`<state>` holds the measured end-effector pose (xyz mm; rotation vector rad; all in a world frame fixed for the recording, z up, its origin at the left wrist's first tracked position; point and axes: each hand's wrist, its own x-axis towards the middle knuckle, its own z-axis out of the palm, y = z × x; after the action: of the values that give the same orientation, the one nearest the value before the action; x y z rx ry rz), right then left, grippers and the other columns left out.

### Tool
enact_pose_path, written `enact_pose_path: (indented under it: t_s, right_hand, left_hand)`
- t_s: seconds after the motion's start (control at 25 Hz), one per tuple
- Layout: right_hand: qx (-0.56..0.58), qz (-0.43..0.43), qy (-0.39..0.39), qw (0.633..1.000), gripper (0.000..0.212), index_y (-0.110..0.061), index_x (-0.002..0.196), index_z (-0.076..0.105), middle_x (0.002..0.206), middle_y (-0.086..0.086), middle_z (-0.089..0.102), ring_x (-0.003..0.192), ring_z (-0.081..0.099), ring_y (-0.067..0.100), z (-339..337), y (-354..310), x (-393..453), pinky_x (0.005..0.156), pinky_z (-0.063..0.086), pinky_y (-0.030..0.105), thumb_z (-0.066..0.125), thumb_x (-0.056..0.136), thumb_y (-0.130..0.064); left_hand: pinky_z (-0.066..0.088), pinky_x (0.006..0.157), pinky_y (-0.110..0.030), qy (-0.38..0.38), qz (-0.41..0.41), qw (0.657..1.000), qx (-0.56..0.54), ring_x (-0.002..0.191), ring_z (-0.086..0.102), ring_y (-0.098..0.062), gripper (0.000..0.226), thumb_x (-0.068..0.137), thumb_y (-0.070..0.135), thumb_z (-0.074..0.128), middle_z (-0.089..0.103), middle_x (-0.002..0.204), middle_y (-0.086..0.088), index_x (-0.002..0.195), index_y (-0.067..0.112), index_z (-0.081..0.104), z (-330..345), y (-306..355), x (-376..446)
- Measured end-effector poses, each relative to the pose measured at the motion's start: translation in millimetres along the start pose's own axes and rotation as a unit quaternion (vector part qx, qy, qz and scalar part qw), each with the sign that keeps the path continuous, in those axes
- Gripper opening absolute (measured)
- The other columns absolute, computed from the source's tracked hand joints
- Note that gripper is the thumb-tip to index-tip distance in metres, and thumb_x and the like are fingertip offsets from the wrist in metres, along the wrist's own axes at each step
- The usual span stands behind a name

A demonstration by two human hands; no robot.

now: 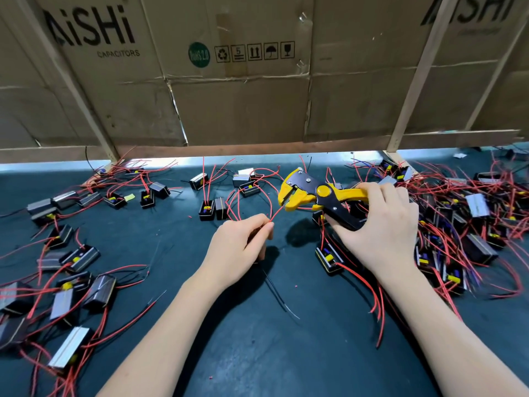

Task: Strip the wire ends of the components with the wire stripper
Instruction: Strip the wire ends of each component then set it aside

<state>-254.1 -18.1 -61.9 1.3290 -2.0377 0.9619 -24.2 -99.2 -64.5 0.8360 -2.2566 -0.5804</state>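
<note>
My right hand (380, 224) grips the handles of a yellow and black wire stripper (309, 193), held above the dark mat with its jaws pointing left. My left hand (243, 242) pinches a thin red wire (277, 214) between thumb and fingertips. The wire's end runs up into the stripper's jaws. The wire loops back behind my fingers towards a small black component (206, 210) with a yellow part inside. A black lead (274, 290) trails on the mat below my left hand.
Several black boxed components with red wires lie scattered at the left (77, 259) and piled at the right (463, 224) on the dark green mat (257, 339). Cardboard boxes (229, 81) on a wooden frame close off the back. Small red insulation bits dot the mat.
</note>
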Motion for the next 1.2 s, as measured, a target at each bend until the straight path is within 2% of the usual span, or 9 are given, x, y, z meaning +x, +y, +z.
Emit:
enact_pose_path:
  t_s: [0.28, 0.52, 0.92, 1.2]
  right_hand:
    - [-0.023, -0.014, 0.001, 1.000, 0.054, -0.013, 0.097, 0.066, 0.086, 0.006, 0.063, 0.085, 0.055, 0.033, -4.3, -1.3, 1.4, 0.073, 0.033, 0.040, 0.077, 0.068, -0.058]
    - [-0.028, -0.024, -0.001, 0.999, 0.055, -0.013, 0.090, 0.064, 0.081, 0.005, 0.062, 0.080, 0.055, 0.032, -6.4, -1.9, 2.1, 0.072, 0.030, 0.038, 0.065, 0.069, -0.064]
    - [-0.028, -0.048, -0.024, 0.998, 0.053, -0.015, 0.080, 0.056, 0.076, 0.002, 0.061, 0.080, 0.059, 0.031, -1.5, 0.9, 2.3, 0.069, 0.028, 0.038, 0.063, 0.067, -0.066]
    - [-0.029, -0.050, -0.025, 0.998, 0.051, -0.016, 0.079, 0.057, 0.074, 0.001, 0.061, 0.077, 0.061, 0.031, -4.1, 0.0, 3.2, 0.068, 0.028, 0.036, 0.063, 0.068, -0.065]
  left_hand:
    - [0.049, 0.063, -0.032, 0.000, 0.001, 1.000, 0.011, 0.051, 0.054, -0.011, 0.027, 0.102, 0.024, 0.048, 0.061, 0.052, 0.005, 0.078, 0.017, 0.057, -0.3, 1.7, 0.7]
    - [0.049, 0.064, -0.033, 0.000, 0.003, 1.000, 0.012, 0.051, 0.054, -0.010, 0.027, 0.102, 0.025, 0.049, 0.061, 0.052, 0.005, 0.077, 0.018, 0.057, -0.5, 1.5, 0.7]
    - [0.048, 0.063, -0.031, -0.006, 0.015, 1.000, 0.016, 0.051, 0.055, -0.011, 0.029, 0.102, 0.026, 0.049, 0.059, 0.051, 0.006, 0.075, 0.019, 0.055, 0.3, -1.8, 1.7]
    - [0.047, 0.063, -0.029, -0.008, 0.018, 1.000, 0.018, 0.050, 0.054, -0.010, 0.029, 0.102, 0.026, 0.050, 0.060, 0.051, 0.006, 0.075, 0.020, 0.055, 0.3, -2.2, 1.8]
